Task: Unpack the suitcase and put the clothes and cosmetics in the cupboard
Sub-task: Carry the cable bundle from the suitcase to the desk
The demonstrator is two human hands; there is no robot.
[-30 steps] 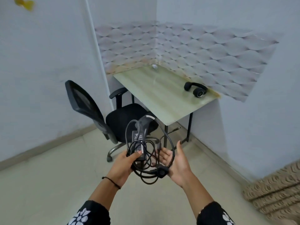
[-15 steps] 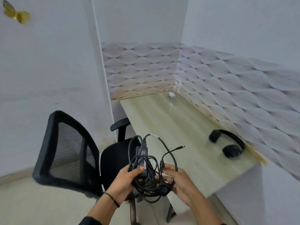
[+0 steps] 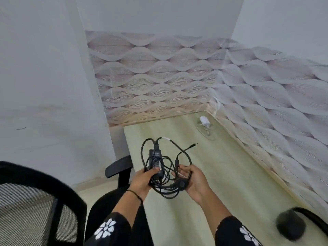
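Black cord [image 3: 166,176] fills both our hands, a tangled bunch with a black power box [image 3: 154,161] in it. We hold it up just over the near left part of the pale wooden bench [image 3: 230,174]. Our left hand [image 3: 142,180] has its grip closed on the low end of the box, thumb on top. Our right hand [image 3: 193,180] is cupped under the loops, fingers curled in around them, and a round black plug [image 3: 181,184] sits against its palm.

The box is long and points away from us, up toward the wall. Loops of cord stick out above and below the hands. One thin end with a small pin [image 3: 192,145] pokes out to the right and away.

A small white charger [image 3: 204,121] with its thin white wire lies far back in the corner of the bench, well apart from us. Black headphones [image 3: 291,226] lie on the bench near its right front edge. A black chair [image 3: 44,201] stands to our left, its armrest just beside the bench edge.
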